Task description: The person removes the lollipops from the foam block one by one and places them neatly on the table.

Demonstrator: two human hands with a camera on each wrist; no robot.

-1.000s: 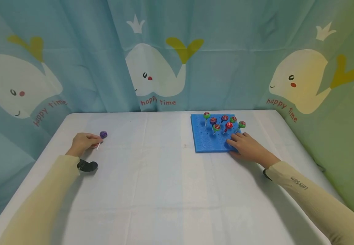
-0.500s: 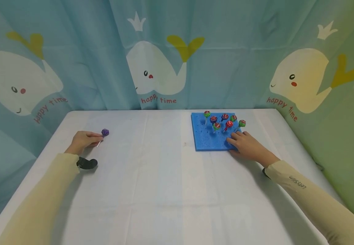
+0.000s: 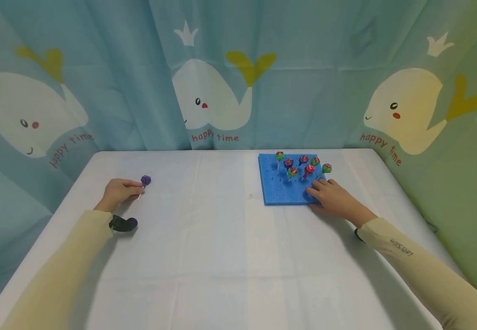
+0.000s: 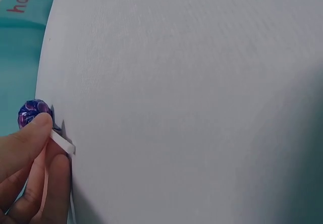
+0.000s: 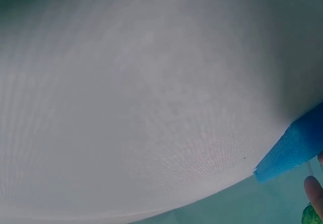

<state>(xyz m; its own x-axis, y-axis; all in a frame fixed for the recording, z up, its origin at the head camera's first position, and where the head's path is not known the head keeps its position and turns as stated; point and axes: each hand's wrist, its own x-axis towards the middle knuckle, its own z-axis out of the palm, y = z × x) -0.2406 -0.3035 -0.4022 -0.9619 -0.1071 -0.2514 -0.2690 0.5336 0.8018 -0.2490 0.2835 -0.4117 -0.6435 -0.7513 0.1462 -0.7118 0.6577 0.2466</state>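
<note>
1. Nearest, in head view only: beige left sleeve (image 3: 57, 266) and lettered right sleeve (image 3: 412, 261), reaching in over white table (image 3: 209, 256).
2. Also only in head view: rounded black piece (image 3: 124, 224) at left wrist, close to the table's left side.
3. Right hand (image 3: 336, 199) at near right corner of blue board (image 3: 285, 196). Fingers bent over the top, thumb at the near edge, so gripping the corner. Cannot tell how far under the thumb reaches.
4. Added by right wrist view: thick side face of the board, fingertips (image 5: 314, 189) just beside, plus part of a green wrapper (image 5: 311, 215) near them. Cannot tell to which lollipop in head view to match it.
5. Left hand (image 3: 119, 192) in from the table's left edge, toward the far left corner. Fingers narrowed to a pinch on purple lollipop (image 3: 146, 180), tilted, ball uppermost.
6. Added by left wrist view: thumb just under the crinkled blue-purple ball, short end of white stick (image 4: 62, 142) jutting past the fingers.
7. On the board, head view: seven lollipops (image 3: 309, 169) standing, some leaning, clustered toward the far and right edges.
8. Beyond the table's far edge: blue-green curtain (image 3: 317, 105) with white whales (image 3: 213, 101).
</note>
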